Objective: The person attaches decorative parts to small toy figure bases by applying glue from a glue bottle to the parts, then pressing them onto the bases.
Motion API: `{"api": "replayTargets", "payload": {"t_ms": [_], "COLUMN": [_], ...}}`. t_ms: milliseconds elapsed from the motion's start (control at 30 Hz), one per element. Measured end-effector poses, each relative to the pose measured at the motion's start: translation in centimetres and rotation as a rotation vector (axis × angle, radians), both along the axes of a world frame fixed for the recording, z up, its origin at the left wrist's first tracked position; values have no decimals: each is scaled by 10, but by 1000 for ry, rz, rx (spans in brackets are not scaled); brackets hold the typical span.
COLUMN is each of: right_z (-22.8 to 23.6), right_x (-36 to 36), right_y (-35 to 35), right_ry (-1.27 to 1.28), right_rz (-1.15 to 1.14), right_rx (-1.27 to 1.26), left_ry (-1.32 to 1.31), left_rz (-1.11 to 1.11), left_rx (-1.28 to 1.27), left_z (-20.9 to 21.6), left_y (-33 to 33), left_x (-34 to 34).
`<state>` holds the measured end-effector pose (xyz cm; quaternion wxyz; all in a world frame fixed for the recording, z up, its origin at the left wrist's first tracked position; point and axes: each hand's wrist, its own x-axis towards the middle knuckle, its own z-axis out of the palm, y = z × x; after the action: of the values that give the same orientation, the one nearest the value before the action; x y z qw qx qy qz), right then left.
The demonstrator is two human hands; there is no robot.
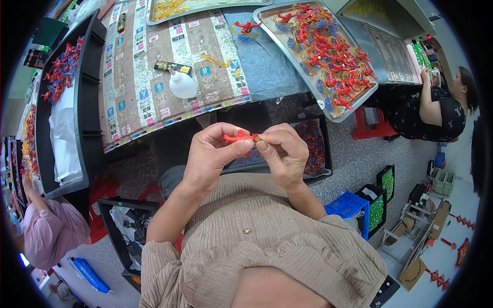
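In front of my chest, my left hand (208,156) pinches a small red plastic figure (237,136) between thumb and fingers. My right hand (285,154) is closed at the figure's right end, its thumb and forefinger on a small amber-yellow piece (258,138) that touches the red part. Something clear blue shows dimly below the fingers, partly hidden. Beyond my hands, a white squeeze bottle (184,85) lies on the table by a small black-and-gold packet (173,67) and a clear yellow plastic part (216,60).
A metal tray (328,114) of red, blue and yellow figures juts over the table's right edge. One figure (247,28) stands beside it. A black crate (87,128) is at left; another (328,149) sits below the table. Co-workers sit at right (426,110) and left (51,226).
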<state>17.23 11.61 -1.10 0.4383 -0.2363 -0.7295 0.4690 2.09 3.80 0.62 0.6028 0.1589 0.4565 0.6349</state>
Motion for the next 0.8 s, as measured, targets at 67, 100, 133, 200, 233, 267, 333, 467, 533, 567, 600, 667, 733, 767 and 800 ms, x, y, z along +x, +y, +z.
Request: {"api": "replayTargets", "payload": {"t_ms": [67, 100, 133, 200, 233, 267, 333, 467, 533, 567, 600, 667, 733, 767, 800], "right_z": [0, 0, 0, -2, -3, -3, -3, -4, -4, -3, -3, -3, -5, -5, -5], "right_x": [0, -1, -1, -1, -1, -1, -1, -1, -1, -1, -1, -1, -1, -1, -1], "right_y": [0, 0, 0, 0, 0, 0, -1, -2, -1, -1, -2, -2, -2, -2, -3], "right_ry": [-10, -9, -8, -5, -2, -2, 2, 0, -11, -11, -7, -2, 8, 9, 7], "right_rz": [4, 4, 3, 1, 0, 1, 0, -1, 1, 1, -2, -5, -4, -5, -5], "right_rx": [-16, -10, -4, 4, 13, 13, -6, -27, 1, 2, -12, -26, -2, -2, -8], "left_ry": [8, 7, 6, 4, 2, 0, -2, -7, -1, 5, 5, 15, 19, 21, 22], "left_rz": [5, 6, 5, 3, 5, 7, 10, 12, 11, 11, 10, 16, 16, 16, 16], "left_rx": [6, 5, 3, 0, 0, -1, 1, 4, 1, -1, -1, 8, 11, 13, 13], "left_z": [0, 0, -1, -2, -1, -1, -2, -1, -1, 0, -1, -2, -2, -2, -2], "left_y": [0, -1, -1, 0, 0, 0, -1, -2, -2, -2, -2, -2, -3, -3, -3], "left_x": [-1, -1, -1, 0, 0, 0, 0, 0, 0, 0, 0, 0, 0, 1, 1]}}
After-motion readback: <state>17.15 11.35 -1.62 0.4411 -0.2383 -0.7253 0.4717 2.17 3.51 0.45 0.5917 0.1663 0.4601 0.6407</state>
